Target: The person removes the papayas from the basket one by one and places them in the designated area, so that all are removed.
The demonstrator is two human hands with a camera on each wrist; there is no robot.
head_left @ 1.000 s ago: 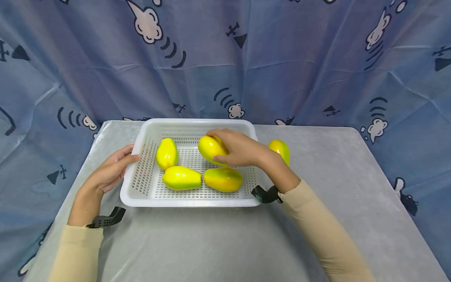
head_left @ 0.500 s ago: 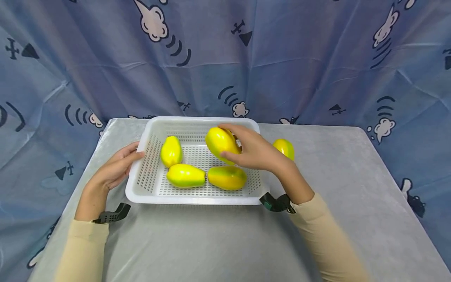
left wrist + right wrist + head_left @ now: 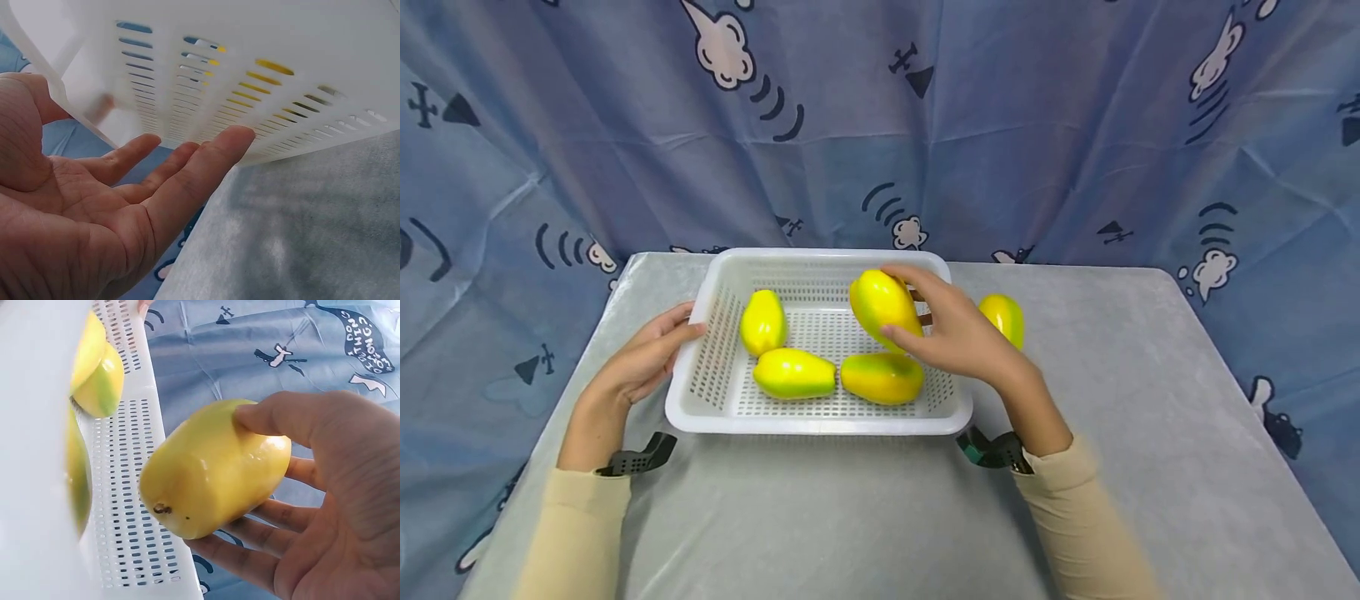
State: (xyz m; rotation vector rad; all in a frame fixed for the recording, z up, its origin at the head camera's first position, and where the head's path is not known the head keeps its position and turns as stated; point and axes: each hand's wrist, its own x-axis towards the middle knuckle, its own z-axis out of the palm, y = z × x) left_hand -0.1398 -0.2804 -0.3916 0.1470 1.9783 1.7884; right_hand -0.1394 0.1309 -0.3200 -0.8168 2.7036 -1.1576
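Observation:
A white perforated plastic basket (image 3: 820, 429) stands tilted toward the head camera on the table. My left hand (image 3: 651, 354) grips its left rim, the thumb over the edge and the fingers (image 3: 194, 181) along the outside wall. My right hand (image 3: 955, 329) holds a yellow papaya (image 3: 880, 304) over the basket's right part, thumb on the near side and fingers round the back. In the right wrist view, the papaya's dark stem spot faces the basket. Inside the basket lie an upright papaya (image 3: 763, 323), a papaya (image 3: 795, 373) at front left and another papaya (image 3: 882, 379) at front right.
Another yellow-green papaya (image 3: 1003, 318) lies on the grey table (image 3: 1150, 400) right of the basket, partly behind the right hand. A blue patterned curtain (image 3: 1000, 125) hangs behind the table's far edge.
My right hand has moved right and slightly up with the papaya, which is turned more upright. The left hand keeps its grip on the rim; the whole view has shifted slightly.

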